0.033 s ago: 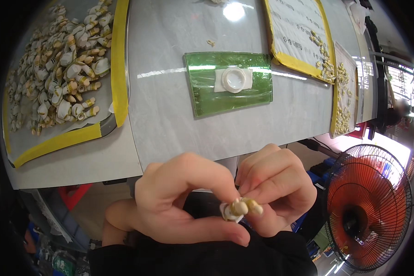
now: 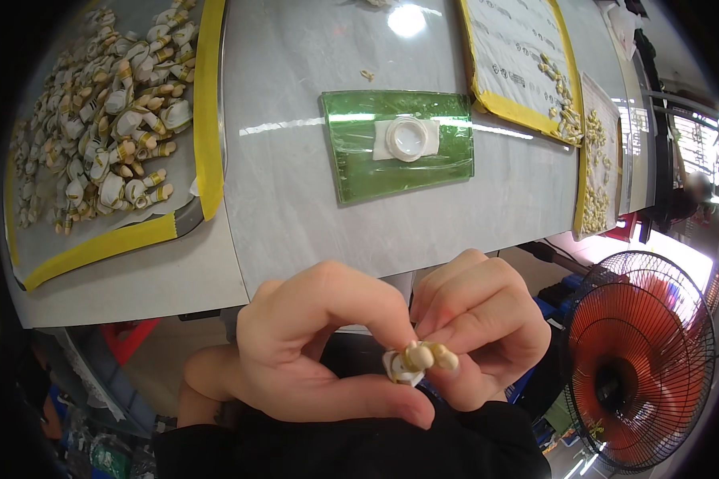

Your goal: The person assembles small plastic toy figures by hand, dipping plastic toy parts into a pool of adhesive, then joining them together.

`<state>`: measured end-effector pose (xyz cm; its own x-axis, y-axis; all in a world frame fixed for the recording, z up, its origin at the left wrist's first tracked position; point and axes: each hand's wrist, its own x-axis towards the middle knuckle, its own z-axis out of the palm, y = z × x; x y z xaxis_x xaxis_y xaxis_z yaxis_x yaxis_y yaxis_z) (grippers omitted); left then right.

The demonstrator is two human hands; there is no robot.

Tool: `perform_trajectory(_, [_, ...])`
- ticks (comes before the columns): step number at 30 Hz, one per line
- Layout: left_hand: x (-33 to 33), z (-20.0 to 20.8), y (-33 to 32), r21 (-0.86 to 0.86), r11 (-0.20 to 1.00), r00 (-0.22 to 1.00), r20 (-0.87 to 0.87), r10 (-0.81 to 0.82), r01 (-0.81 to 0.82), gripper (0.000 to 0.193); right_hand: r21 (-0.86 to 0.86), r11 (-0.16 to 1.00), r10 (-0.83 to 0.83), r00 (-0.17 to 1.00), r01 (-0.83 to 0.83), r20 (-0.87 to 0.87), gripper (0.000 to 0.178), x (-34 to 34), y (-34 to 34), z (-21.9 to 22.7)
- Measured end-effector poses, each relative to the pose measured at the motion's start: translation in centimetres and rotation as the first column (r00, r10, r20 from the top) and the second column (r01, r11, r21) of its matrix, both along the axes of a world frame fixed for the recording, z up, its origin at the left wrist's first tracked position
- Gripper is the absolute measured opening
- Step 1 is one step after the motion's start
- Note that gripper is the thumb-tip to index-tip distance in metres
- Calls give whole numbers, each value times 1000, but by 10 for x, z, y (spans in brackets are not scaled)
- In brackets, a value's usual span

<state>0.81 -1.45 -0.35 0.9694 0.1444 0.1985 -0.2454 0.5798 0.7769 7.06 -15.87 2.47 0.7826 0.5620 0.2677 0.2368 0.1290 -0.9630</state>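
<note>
Close to my body, below the table edge, both hands meet at a small figurine part (image 2: 406, 364), white with gold bands and beige rounded ends. My left hand (image 2: 319, 351) is closed, pinching the white side between thumb and forefinger. Curled fingers of my right hand (image 2: 483, 323) press against the other side, gripping a small gold-and-beige piece (image 2: 444, 358) that touches the figurine part. Fingers hide whether the two are joined. Beyond the hands, a green slab (image 2: 375, 182) lies on the grey table (image 2: 295, 215), with a round white dish (image 2: 408, 139) on a white pad upon it.
At the left, a yellow-taped tray (image 2: 208, 120) holds a heap of similar figurine parts (image 2: 108, 128). Small gold pieces (image 2: 566, 120) lie on a yellow-edged, paper-lined board (image 2: 511, 48), and more fill a tray (image 2: 603, 88) farther right. A caged fan (image 2: 643, 359) stands at lower right.
The figurine part has turned very slightly between my fingers, and my left hand has shifted a touch. Everything else stays where it was.
</note>
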Motion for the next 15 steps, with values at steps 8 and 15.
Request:
perform_trajectory(8, [0,-3,-1,-171,979,994,9,-112,112,43,32,999,-33,999,33,8,26,-4,2,2])
perform_trajectory(15, [3,-9,-6,-245,954,985,26,-169,170,39,-2,990,-140,982,141,123,30,-7,4,-2])
